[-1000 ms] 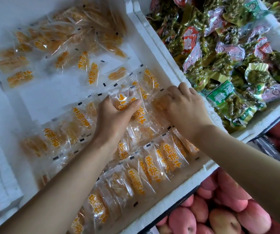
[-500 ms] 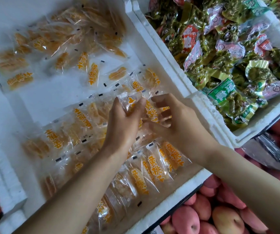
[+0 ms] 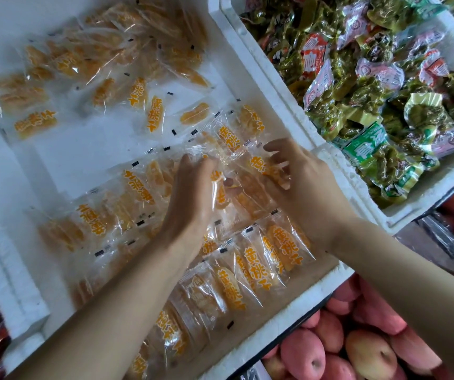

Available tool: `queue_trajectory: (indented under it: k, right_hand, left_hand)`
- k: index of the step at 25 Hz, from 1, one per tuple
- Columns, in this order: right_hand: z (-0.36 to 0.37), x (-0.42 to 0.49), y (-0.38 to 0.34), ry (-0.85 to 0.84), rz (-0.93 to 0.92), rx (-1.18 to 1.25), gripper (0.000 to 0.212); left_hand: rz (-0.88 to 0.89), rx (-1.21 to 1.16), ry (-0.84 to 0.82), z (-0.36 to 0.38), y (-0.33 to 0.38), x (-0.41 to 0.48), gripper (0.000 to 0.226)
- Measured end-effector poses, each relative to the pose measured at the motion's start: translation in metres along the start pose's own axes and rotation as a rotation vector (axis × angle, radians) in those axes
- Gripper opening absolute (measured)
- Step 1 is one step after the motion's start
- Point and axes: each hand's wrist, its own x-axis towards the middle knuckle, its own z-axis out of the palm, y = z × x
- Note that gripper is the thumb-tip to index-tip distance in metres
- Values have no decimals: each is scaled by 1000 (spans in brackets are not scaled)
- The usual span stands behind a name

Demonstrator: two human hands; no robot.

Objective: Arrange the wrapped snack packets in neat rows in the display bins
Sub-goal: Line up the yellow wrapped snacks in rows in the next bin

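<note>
Now wider apart: left hand [image 3: 190, 193], right hand [image 3: 304, 185], above packets [image 3: 247, 200].

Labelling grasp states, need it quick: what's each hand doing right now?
Left hand: closed, gripping a snack packet.
Right hand: closed, fingers curled round the neighbouring packet.

Pink-red round fruit [image 3: 371, 355], a few yellowish, lie heaped against one another at the lower right.
</note>
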Motion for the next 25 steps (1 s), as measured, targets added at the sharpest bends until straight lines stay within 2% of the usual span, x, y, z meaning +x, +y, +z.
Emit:
queue_trajectory:
  k: [1, 4, 6, 8, 11, 13, 15, 17, 19, 22, 25]
  right_hand:
    - [3, 2, 2, -29, -7, -102, 39]
    - [10, 6, 4, -112, -46, -447, 39]
    - [10, 7, 4, -125, -66, -508, 40]
    - [7, 8, 6, -121, -65, -466, 40]
    - [2, 3, 4, -44, -136, -166, 42]
    - [-2, -3, -4, -43, -308, -33, 55]
    - [-1, -9, -9, -79, -494, -119, 57]
    - [-1, -10, -9, -73, -531, -182, 48]
    - [-3, -9, -9, -68, -482, -160, 47]
    - [-3, -8, -13, -16, -415, -96, 48]
    - [3, -10, -22, 32, -418, -159, 60]
  left_hand:
    - [-4, -11, 8, -1, 0, 2, 56]
    - [58, 75, -22, -7, 2, -3, 49]
    - [149, 141, -87, -10, 5, -8, 26]
    - [194, 264, -176, -13, 7, -8, 9]
    - [134, 497, -287, -17, 12, -6, 21]
    - [197, 629, -360, -20, 17, -8, 20]
    - [269, 724, -418, -19, 25, -7, 27]
    - [309, 699, -399, -21, 29, -8, 38]
    - [300, 555, -330, -23, 30, -8, 43]
    - [389, 391, -243, -20, 27, -11, 34]
    - [424, 395, -211, -22, 21, -5, 30]
